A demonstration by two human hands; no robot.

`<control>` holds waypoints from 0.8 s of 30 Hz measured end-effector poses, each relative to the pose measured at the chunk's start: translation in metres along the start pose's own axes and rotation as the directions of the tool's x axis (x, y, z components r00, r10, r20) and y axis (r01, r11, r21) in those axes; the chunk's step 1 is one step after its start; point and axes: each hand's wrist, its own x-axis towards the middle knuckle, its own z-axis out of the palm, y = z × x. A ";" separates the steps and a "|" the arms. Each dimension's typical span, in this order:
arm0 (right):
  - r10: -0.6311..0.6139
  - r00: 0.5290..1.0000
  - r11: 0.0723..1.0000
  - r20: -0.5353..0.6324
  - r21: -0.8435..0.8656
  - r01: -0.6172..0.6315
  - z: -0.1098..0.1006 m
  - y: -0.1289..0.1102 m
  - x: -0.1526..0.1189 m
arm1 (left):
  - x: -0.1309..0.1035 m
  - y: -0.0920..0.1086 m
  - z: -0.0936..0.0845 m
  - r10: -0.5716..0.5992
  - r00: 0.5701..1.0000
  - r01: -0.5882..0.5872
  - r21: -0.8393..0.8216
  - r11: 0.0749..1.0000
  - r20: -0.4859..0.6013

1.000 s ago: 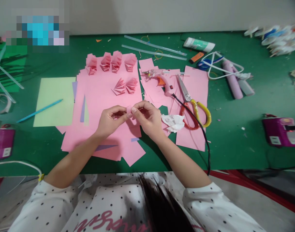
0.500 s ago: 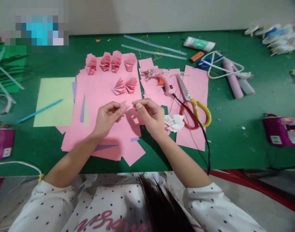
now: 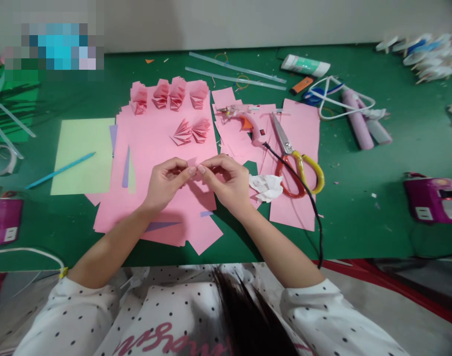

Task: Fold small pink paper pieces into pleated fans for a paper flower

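Observation:
Between my fingertips is a small piece of pink paper (image 3: 192,161), mostly covered by the fingers. My left hand (image 3: 169,182) pinches it from the left. My right hand (image 3: 226,179) is closed on its right end, thumb and forefinger together. Both hands hover over a stack of pink paper sheets (image 3: 159,198). Just beyond them lie a pleated pink paper fan (image 3: 182,133) and a second folded fan (image 3: 201,131). Farther back, several folded pink paper pieces (image 3: 177,94) stand in a row on the stack.
Right of the stack are a pink glue gun (image 3: 256,129) with a black cord, scissors (image 3: 287,148) and crumpled white tissue (image 3: 266,188). Clear glue sticks (image 3: 235,77) lie behind. At left, a blue pencil (image 3: 63,170) rests on pale green paper (image 3: 83,143).
My right hand has moved left, and its fingertips now meet the pink paper by my left hand. Half a second ago they were apart from it.

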 end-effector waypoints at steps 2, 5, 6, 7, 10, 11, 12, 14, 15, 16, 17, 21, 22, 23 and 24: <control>-0.009 1.000 1.000 -0.003 -0.018 0.009 0.000 -0.001 -0.001 | 0.000 0.000 0.000 0.003 1.000 -0.003 -0.004 1.000 0.004; -0.012 1.000 1.000 -0.008 -0.021 0.012 0.001 -0.002 -0.002 | 0.000 0.000 0.000 0.004 1.000 -0.004 -0.004 1.000 0.000; -0.016 1.000 1.000 -0.013 -0.014 0.015 0.001 -0.002 -0.002 | 0.000 -0.001 0.000 0.006 1.000 -0.006 -0.004 1.000 -0.003; -0.019 1.000 1.000 -0.019 -0.006 0.019 0.001 -0.002 -0.002 | 0.000 -0.001 0.000 0.010 1.000 -0.010 -0.004 1.000 -0.003; -0.026 0.999 1.000 -0.028 0.017 0.026 0.002 -0.001 -0.002 | 0.000 -0.002 0.000 0.023 1.000 -0.023 -0.017 1.000 0.004; -0.027 0.999 0.999 -0.029 0.021 0.027 0.002 -0.001 -0.002 | 0.000 -0.002 0.000 0.026 1.000 -0.026 -0.021 0.999 0.007; -0.029 0.999 0.999 -0.030 0.023 0.030 0.002 -0.001 -0.002 | 0.000 -0.003 0.000 0.030 1.000 -0.029 -0.025 0.999 0.009; -0.036 0.999 0.999 -0.035 0.030 0.037 0.002 0.000 -0.002 | 0.000 -0.003 0.000 0.034 0.999 -0.034 -0.026 0.999 0.010; -0.038 0.999 0.998 -0.037 0.038 0.040 0.002 0.001 -0.002 | 0.000 -0.004 0.000 0.034 0.999 -0.034 -0.023 0.999 0.010; -0.039 0.999 0.998 -0.037 0.048 0.040 0.002 0.001 -0.002 | 0.000 -0.004 -0.001 0.036 0.999 -0.035 -0.020 0.999 0.010; -0.035 0.999 0.998 -0.034 0.058 0.037 0.002 0.002 -0.002 | 0.001 -0.005 -0.001 0.037 0.999 -0.036 -0.018 0.999 0.011; 0.007 1.000 0.996 -0.025 0.089 -0.005 0.002 0.004 -0.003 | 0.001 -0.006 -0.001 0.050 0.999 -0.050 -0.004 0.999 0.011; 0.018 0.999 0.995 -0.028 0.099 -0.015 0.002 0.004 -0.003 | 0.001 -0.007 -0.001 0.054 0.998 -0.054 0.006 0.999 0.013; 0.029 0.999 0.993 -0.032 0.114 -0.025 0.002 0.005 -0.003 | 0.000 -0.007 -0.001 0.063 0.998 -0.063 0.022 0.998 0.014; 0.039 0.999 0.990 -0.034 0.135 -0.034 0.003 0.005 -0.002 | 0.000 -0.008 -0.001 0.084 0.996 -0.084 0.047 0.995 0.012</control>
